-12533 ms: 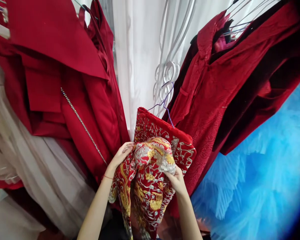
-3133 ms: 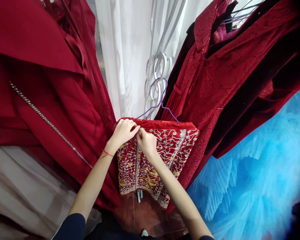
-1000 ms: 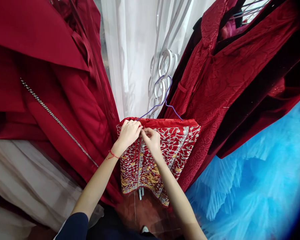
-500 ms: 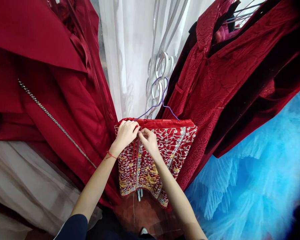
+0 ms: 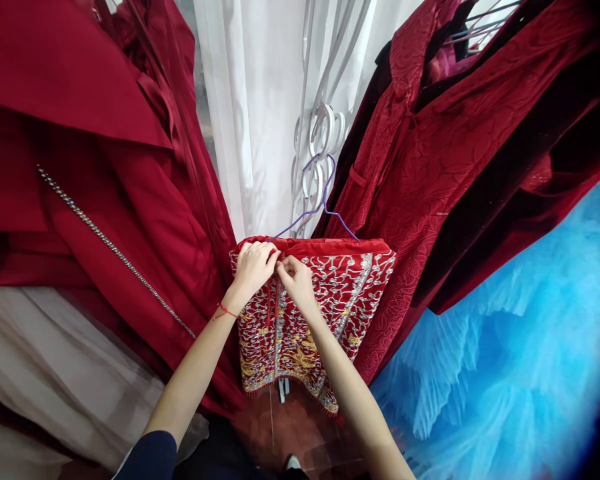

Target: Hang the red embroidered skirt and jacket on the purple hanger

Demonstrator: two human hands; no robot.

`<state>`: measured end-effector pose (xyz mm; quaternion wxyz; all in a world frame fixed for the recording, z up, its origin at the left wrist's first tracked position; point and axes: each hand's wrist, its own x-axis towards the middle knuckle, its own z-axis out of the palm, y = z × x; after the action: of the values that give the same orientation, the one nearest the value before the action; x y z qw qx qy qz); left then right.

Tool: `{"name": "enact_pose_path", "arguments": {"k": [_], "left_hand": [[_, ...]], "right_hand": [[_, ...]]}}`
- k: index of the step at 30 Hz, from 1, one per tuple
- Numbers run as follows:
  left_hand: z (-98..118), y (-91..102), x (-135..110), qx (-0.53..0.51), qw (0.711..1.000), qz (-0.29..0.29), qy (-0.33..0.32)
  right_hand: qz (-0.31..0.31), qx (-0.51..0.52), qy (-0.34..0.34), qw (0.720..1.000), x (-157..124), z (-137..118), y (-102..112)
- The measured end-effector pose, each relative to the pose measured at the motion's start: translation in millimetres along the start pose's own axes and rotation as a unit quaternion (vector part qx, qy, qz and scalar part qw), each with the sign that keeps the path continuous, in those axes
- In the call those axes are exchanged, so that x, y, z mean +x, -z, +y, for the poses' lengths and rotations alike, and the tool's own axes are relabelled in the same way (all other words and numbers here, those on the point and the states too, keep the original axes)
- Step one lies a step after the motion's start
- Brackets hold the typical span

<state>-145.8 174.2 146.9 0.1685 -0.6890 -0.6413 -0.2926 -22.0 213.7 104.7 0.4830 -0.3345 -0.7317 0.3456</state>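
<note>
A red garment [image 5: 340,293] embroidered in silver and gold hangs folded over a purple wire hanger [image 5: 325,200], which hooks onto a white scrolled metal grille [image 5: 325,127]. My left hand [image 5: 253,267] is closed on the garment's red top band near its left end. Touching it, my right hand [image 5: 295,280] pinches thin red cords at the same spot on the band. The fingertips of both hands meet there. A red string bracelet circles my left wrist.
Dark red gowns [image 5: 105,187] with a rhinestone strap hang at left, with pale beige fabric [image 5: 55,380] below. Red brocade and velvet jackets [image 5: 460,153] hang at right over blue tulle [image 5: 505,360]. A white curtain [image 5: 255,107] hangs behind. Reddish floor tiles [image 5: 290,427] lie below.
Twelve seconds ago both hands held the bunched garment below the hanger; it now hangs flat. In the last second the hands stay at the top band with only small finger movements.
</note>
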Motion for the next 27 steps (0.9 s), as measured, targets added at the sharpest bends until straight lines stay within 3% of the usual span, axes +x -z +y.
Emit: {"name": "enact_pose_path", "arguments": {"k": [4, 8, 18, 27], "left_hand": [[-1.2, 1.9, 1.6, -0.008, 1.000, -0.014, -0.013], [-0.5, -2.8, 2.9, 0.001, 1.000, 0.007, 0.002], [1.6, -10.2, 2.2, -0.005, 0.999, 0.038, 0.034], [3.0, 5.2, 1.0, 0.004, 1.000, -0.017, -0.015]], "right_hand": [[0.004, -0.020, 0.001, 1.000, 0.5, -1.0, 0.5], [0.015, -0.031, -0.005, 0.999, 3.7, -2.5, -4.1], [0.072, 0.053, 0.000, 0.996, -0.6, 8.1, -19.1], [0.054, 0.081, 0.005, 0.995, 1.3, 16.4, -15.1]]}}
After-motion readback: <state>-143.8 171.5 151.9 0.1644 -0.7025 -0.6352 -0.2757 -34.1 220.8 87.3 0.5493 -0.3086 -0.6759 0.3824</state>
